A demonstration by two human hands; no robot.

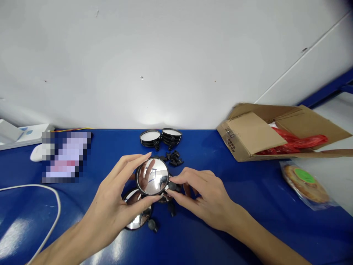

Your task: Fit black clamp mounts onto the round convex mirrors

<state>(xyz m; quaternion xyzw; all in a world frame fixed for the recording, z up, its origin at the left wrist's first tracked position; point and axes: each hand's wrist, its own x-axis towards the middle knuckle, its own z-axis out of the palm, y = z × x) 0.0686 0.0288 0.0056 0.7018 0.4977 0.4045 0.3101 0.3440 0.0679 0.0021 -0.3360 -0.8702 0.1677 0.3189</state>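
Presently, the left hand (107, 206) held a round mirror (152, 176) by its rim, while the right hand (213, 197) pinched a black fitting (173, 186) at its edge; whether it was already joined, I could not tell. Below, another mirror (139, 220) lay on the table (193, 243). Farther were small black parts (174, 159) and two mirror stacks (150, 136). Rightward, an open cardboard box (255, 134) contained red plastic (299, 140); a clear packet enclosed a round food item (317, 188).

Bright overhead light glaring off a blue tabletop (193, 239)
Pixel blocks are masking a phone (66, 158); wide-angle distortion is bending the edges, a corner darkening.
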